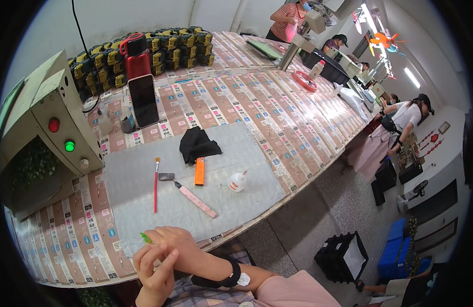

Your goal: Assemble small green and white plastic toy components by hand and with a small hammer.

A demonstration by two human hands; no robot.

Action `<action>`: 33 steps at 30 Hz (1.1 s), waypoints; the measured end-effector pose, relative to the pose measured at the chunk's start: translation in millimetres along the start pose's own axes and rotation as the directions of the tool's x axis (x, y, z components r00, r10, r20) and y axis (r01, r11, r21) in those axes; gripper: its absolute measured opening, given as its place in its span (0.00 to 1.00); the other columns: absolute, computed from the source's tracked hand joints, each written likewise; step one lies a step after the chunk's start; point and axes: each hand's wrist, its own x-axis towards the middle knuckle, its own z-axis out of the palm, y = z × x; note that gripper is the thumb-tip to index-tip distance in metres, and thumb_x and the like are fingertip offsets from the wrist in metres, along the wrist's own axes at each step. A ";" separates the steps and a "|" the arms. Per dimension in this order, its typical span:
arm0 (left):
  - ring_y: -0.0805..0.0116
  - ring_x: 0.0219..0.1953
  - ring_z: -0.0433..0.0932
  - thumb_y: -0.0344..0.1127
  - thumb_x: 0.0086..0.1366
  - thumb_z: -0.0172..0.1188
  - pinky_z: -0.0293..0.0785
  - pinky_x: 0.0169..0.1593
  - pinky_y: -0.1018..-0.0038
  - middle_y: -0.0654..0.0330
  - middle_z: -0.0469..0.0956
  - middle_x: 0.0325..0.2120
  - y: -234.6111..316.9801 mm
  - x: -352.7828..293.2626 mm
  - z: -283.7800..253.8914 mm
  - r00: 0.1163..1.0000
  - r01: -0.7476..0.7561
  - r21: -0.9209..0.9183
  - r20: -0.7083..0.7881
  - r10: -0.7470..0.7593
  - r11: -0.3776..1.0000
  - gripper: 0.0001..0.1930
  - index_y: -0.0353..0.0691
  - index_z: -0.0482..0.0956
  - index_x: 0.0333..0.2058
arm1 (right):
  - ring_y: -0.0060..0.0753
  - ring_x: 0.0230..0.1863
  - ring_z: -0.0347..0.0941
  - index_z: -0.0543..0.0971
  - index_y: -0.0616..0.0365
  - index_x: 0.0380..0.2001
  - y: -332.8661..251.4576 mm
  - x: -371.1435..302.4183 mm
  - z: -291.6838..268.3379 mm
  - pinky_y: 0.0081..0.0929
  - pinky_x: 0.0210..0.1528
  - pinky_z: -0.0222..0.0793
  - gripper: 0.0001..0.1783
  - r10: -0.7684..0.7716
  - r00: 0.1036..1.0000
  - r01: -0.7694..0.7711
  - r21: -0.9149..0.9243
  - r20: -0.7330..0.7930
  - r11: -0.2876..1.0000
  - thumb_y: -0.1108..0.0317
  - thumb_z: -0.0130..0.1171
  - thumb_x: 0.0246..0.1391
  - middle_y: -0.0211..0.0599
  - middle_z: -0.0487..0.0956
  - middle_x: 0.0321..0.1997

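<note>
Listing from left to right, bearings taken from the paired hands. Between ten and eleven o'clock: one pale boxy machine [82, 125]. Eleven o'clock: one small green piece [146, 238], at the fingertips, above the near edge of a grey sheet [129, 204]. Left hand [154, 272]: lower of the pair, fingers bent and gathered against its partner; whether it grips anything cannot be told. Twelve o'clock: one red-handled brush [155, 187]; one grey block [166, 176]. Right hand [176, 249]: upper of the pair, curled, apparently pinching the green piece; the exact hold is hidden. One o'clock: one pink-handled tool [196, 200], lying aslant; one orange lighter [199, 171]. Between one and two: one white bottle [238, 182], narrow-tipped.

Hazards, as judged: the piece offers little to grip, so a loosened pinch could drop it onto the sheet or over the table edge; a wide sweep of the right forearm could knock the bottle.

Appearance of piece: bright green, uneven outline, only partly visible beyond the fingers; material uncertain.
</note>
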 end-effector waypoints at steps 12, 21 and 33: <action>0.51 0.54 0.70 0.40 0.53 0.64 0.64 0.57 0.56 0.54 0.76 0.45 -7.7 -7.8 -1.0 0.969 -0.099 -0.140 0.212 0.128 0.985 0.17 0.37 0.80 0.39 | 0.39 0.29 0.73 0.76 0.56 0.38 4.7 -1.8 0.7 0.30 0.28 0.69 0.13 0.064 0.997 -0.066 0.049 0.040 0.997 0.65 0.58 0.47 0.36 0.75 0.26; 0.58 0.41 0.76 0.30 0.48 0.66 0.73 0.45 0.68 0.59 0.77 0.39 -18.6 -12.8 0.0 0.986 -0.160 -0.396 -0.025 0.163 0.904 0.17 0.40 0.78 0.40 | 0.20 0.22 0.70 0.77 0.66 0.40 10.0 -0.2 -24.6 0.20 0.26 0.67 0.14 0.312 0.945 -0.326 0.310 0.097 0.893 0.74 0.62 0.47 0.37 0.79 0.28; 0.65 0.48 0.71 0.29 0.54 0.63 0.66 0.53 0.72 0.56 0.72 0.47 -46.6 -13.3 3.4 0.872 0.468 -0.712 0.274 -0.406 0.524 0.26 0.39 0.70 0.53 | 0.15 0.29 0.70 0.77 0.67 0.43 13.0 -11.9 -20.5 0.15 0.32 0.66 0.17 0.344 0.871 -0.488 0.690 0.351 0.534 0.76 0.63 0.47 0.31 0.79 0.31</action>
